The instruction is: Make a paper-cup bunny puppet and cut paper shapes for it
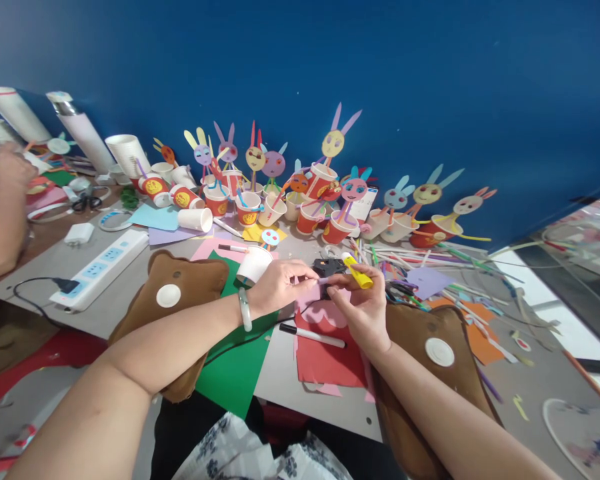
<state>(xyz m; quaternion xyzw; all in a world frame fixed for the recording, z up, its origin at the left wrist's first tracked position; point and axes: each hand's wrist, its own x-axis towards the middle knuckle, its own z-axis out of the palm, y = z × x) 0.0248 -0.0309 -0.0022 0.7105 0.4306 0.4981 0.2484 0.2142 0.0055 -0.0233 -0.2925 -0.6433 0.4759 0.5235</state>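
My left hand (280,288), with a pale bracelet (245,310) at the wrist, is closed in a pinch on a small purple paper piece (323,281). My right hand (364,308) meets it from the other side; its thumb and fingertips touch the piece's other end. A yellow glue stick (359,272) is held between the fingers of my right hand. Below the hands, a black-and-white marker (313,335) lies on red paper (325,367) and pink scraps. A white paper cup (254,265) stands just beyond my left hand, with a blue paper face (270,238) behind it.
Paper cups with rabbit faces (354,189) line the blue wall. Brown cushions (167,313) lie under both forearms. A power strip (103,270) sits at the left, pipe cleaners (473,293) at the right. Another person's hand (10,167) is at far left.
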